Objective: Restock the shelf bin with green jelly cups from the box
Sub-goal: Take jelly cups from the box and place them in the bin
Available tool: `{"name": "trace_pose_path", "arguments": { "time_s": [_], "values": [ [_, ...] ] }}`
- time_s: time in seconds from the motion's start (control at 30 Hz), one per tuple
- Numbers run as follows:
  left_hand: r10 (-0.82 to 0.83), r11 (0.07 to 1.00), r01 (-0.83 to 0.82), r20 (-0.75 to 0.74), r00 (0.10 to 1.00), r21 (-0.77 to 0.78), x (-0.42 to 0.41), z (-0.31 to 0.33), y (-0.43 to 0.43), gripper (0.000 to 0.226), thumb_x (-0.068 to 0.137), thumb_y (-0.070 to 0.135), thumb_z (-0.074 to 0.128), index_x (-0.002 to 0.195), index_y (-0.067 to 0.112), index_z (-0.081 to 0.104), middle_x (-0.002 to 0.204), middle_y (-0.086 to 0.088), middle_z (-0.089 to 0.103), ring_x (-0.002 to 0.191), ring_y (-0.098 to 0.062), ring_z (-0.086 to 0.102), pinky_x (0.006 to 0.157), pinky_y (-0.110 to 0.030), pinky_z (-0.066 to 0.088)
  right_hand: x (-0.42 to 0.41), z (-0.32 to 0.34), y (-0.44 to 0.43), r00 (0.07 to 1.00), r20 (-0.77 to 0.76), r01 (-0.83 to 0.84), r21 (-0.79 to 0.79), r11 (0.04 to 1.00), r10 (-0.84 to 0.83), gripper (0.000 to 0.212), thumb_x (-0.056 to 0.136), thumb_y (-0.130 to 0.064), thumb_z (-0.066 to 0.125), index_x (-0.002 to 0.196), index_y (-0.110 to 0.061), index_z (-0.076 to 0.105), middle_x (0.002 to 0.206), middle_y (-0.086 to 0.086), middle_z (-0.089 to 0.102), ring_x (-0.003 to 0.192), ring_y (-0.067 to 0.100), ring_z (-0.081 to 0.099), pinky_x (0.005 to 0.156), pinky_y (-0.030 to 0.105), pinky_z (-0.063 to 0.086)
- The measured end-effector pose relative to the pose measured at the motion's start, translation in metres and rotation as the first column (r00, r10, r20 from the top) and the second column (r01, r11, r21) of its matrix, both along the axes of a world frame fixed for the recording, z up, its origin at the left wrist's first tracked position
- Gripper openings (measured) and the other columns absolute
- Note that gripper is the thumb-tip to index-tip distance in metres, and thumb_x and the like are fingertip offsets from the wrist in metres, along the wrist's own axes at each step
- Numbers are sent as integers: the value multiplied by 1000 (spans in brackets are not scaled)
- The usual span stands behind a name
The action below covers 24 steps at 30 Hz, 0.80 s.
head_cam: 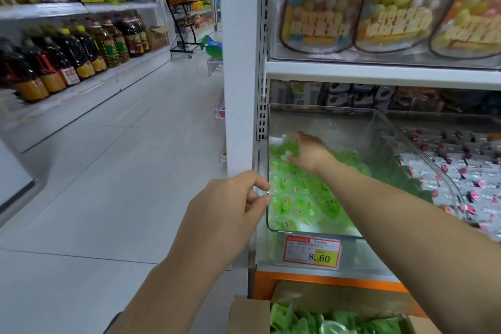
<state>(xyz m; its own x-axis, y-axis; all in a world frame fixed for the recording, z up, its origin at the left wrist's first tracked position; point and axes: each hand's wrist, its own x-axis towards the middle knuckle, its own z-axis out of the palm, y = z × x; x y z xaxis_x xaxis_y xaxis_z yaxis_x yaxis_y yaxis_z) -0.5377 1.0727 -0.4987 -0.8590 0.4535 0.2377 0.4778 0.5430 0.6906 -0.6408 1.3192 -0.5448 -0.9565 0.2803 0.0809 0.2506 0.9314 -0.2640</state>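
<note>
fingertips of your left hand curl at the front corner of the clear plastic shelf bin; you can't tell if that grip pinches the rim. steady the bin there. your right hand hangs over the green jelly cups lying inside; drop low and fill the bare back. blur hides its grip. the brown cardboard box below is cut off.

Premises: grocery shop aisle. Evidence: printed price tag reading 8.60, just below the right hand; cooking oil bottles ranked on shelving well to its left; bagged sweets shelved above it.
</note>
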Motion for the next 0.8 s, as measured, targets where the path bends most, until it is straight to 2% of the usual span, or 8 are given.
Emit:
{"name": "trace_pose_path", "arguments": {
  "time_s": [0.13,0.27,0.33,0.47,0.57,0.67,0.73,0.8],
  "values": [
    [-7,1000,7,-11,1000,-7,1,1,0,7,87,34,60,92,39,61,70,24,63,70,4,59,72,-27,52,15,9,2,998,-65,-9,-20,1000,8,46,85,-26,64,125,-10,49,122,14,56,105,28,54,84,29,42],
    [9,998,-6,-45,999,69,4,3,0,9,87,31,61,90,39,62,73,22,63,71,3,59,69,-24,51,64,37,-1,959,-279,-111,-171,979,60,46,81,-14,69,124,-9,54,93,5,59,68,12,53,57,17,33],
    [-1,992,5,-34,999,127,8,8,4,10,87,27,61,91,37,63,71,14,64,70,2,59,67,-18,50,97,49,-6,935,-331,-212,-239,948,126,43,79,-8,71,119,-15,58,84,-2,57,56,1,54,55,8,38],
    [-57,976,44,52,997,215,21,15,17,15,88,27,60,99,37,61,80,14,64,71,0,64,65,-14,49,153,59,-15,863,-414,-417,-258,871,291,45,76,7,67,105,-27,62,113,-5,55,65,7,63,69,13,48],
    [-161,947,88,218,963,309,29,19,30,28,90,31,56,119,28,58,96,14,63,72,-1,67,59,-18,49,180,63,-23,810,-480,-489,-237,840,337,47,76,10,67,106,-26,63,118,-3,52,68,8,62,73,12,47],
    [-327,887,103,457,827,450,34,24,39,38,92,29,51,129,20,51,108,4,65,77,-10,71,59,-22,54,196,66,-30,752,-539,-534,-163,830,378,44,76,4,67,109,-25,62,120,-3,51,73,3,60,76,12,46],
    [-407,827,45,541,736,560,35,28,41,33,91,21,53,124,19,53,103,-1,70,80,-14,71,61,-21,56,202,67,-31,747,-535,-548,-158,821,395,42,77,-2,64,112,-26,62,125,-5,49,80,2,60,80,12,46],
    [-430,784,-15,561,707,620,33,29,42,28,89,13,57,116,18,56,94,-1,72,79,-14,71,62,-20,56,205,68,-29,771,-493,-558,-220,800,403,46,81,2,61,117,-25,61,132,-7,46,91,3,61,86,15,47]
  ]
}}
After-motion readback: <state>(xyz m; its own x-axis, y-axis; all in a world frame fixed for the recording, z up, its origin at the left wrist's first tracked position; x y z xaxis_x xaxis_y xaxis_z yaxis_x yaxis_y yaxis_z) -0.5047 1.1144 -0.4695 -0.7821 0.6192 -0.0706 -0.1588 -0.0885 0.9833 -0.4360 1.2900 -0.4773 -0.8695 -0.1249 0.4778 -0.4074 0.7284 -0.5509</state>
